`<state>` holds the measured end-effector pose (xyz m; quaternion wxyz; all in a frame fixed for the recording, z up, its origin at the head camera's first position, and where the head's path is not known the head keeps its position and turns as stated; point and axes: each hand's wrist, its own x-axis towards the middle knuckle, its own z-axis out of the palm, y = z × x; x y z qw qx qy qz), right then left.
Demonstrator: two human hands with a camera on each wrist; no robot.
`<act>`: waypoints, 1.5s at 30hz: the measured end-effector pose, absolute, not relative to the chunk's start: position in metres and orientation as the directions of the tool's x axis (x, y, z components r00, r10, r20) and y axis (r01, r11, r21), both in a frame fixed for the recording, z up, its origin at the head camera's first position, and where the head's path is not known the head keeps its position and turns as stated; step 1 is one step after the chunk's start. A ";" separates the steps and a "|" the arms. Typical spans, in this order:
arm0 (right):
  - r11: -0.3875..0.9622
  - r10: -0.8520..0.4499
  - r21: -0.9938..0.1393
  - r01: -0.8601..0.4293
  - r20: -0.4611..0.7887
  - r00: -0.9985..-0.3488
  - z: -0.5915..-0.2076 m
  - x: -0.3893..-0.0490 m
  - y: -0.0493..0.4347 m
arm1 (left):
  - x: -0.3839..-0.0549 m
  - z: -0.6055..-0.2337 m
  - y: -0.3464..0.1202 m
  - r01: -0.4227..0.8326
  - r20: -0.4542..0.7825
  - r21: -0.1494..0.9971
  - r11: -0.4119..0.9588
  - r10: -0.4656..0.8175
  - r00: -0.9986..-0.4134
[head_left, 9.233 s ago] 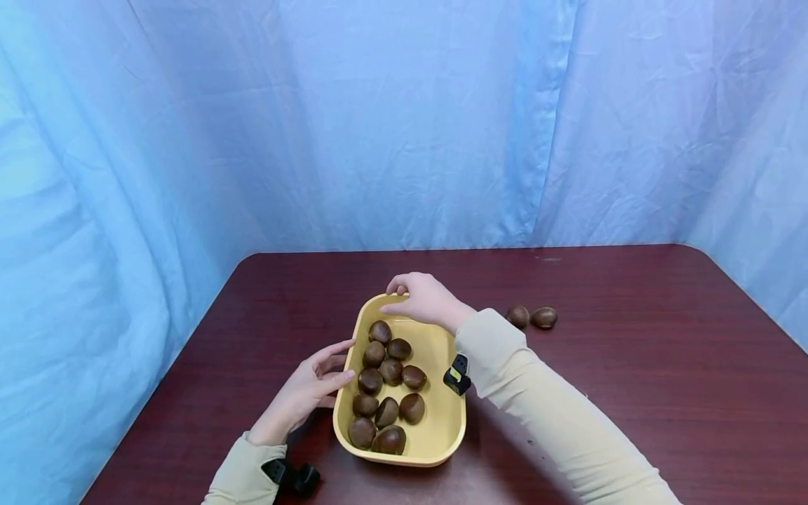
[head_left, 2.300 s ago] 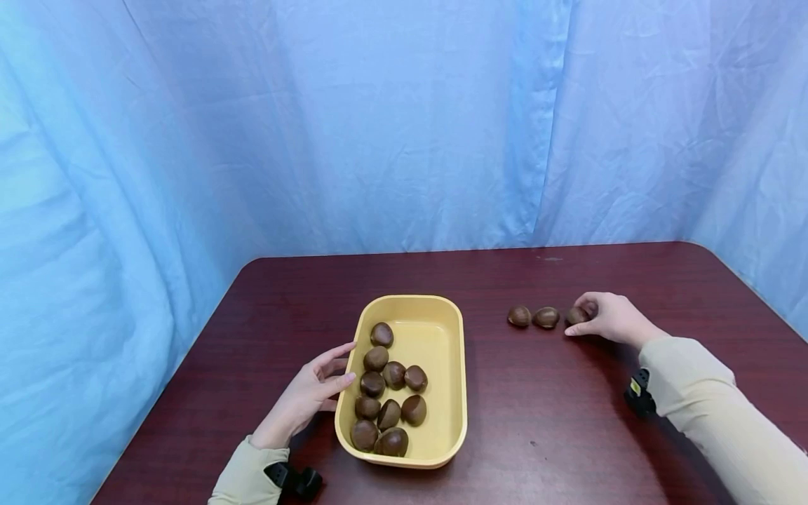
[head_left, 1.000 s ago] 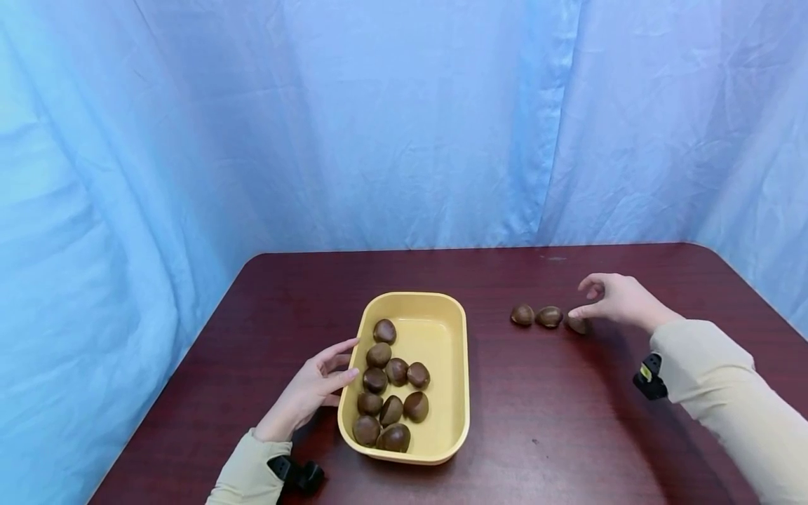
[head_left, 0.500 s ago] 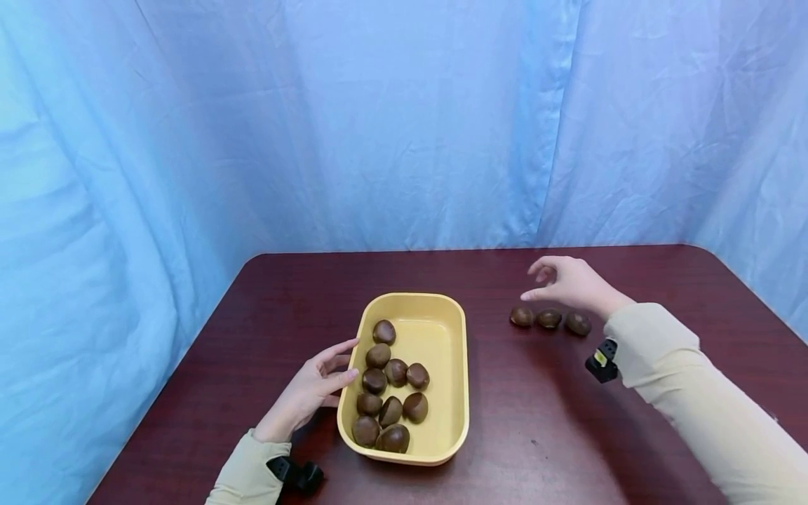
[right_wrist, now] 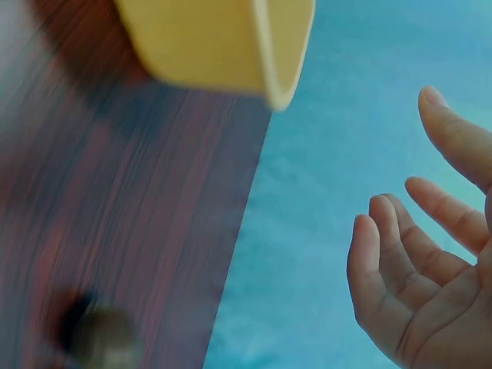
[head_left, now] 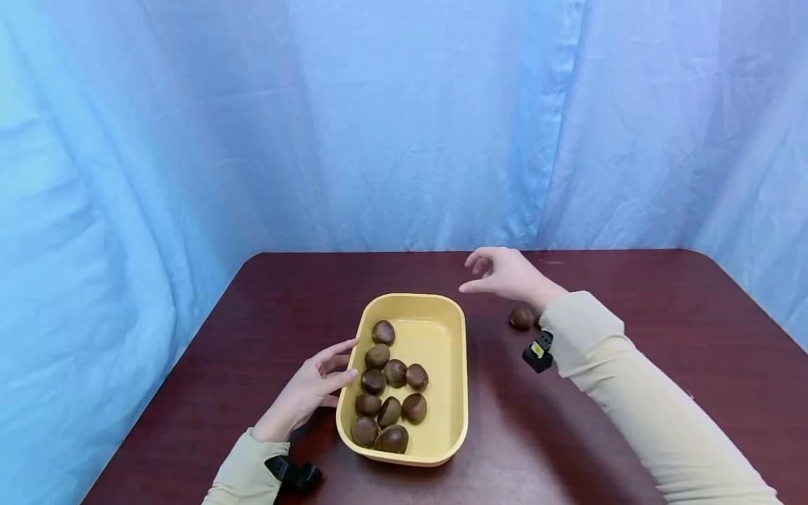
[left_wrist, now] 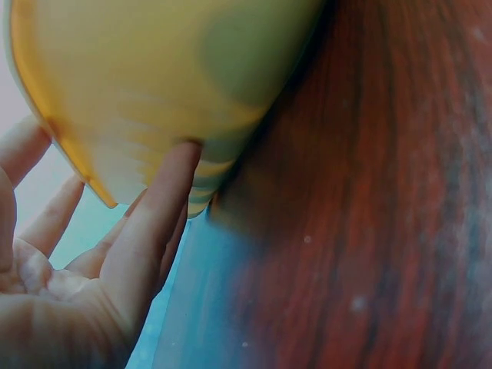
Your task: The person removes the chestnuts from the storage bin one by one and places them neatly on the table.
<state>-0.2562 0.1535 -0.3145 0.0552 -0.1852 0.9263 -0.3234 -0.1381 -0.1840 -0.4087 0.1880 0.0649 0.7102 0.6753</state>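
Several glossy brown chestnuts (head_left: 373, 382) lie along the left half of a yellow plastic tub (head_left: 442, 393). My left hand (head_left: 308, 390) is against the tub's left side, fingers fairly straight and touching wall and rim; in the left wrist view one fingertip (left_wrist: 184, 154) meets the outer wall. My right hand (head_left: 508, 273) hovers beyond the tub's far right corner, fingers loosely bent and holding nothing, as the right wrist view also shows. On the table, one chestnut (head_left: 520, 318) shows below the right wrist, a second barely peeks out beside the sleeve, and the row's third is hidden.
The dark red wooden table (head_left: 303, 294) has rounded far corners. Pale blue curtains (head_left: 404, 126) hang behind it and at both sides. Each sleeve cuff carries a small black wrist camera (head_left: 539, 352).
One chestnut went from the tub to the right end of the row, making three. My right hand released it, then moved left toward the tub. The left hand stayed put.
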 end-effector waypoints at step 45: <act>0.488 -0.506 -0.866 0.113 -0.386 -0.771 -0.374 -0.239 0.029 | -0.136 -0.409 -0.182 -0.173 -0.189 0.982 0.078 0.356 -0.915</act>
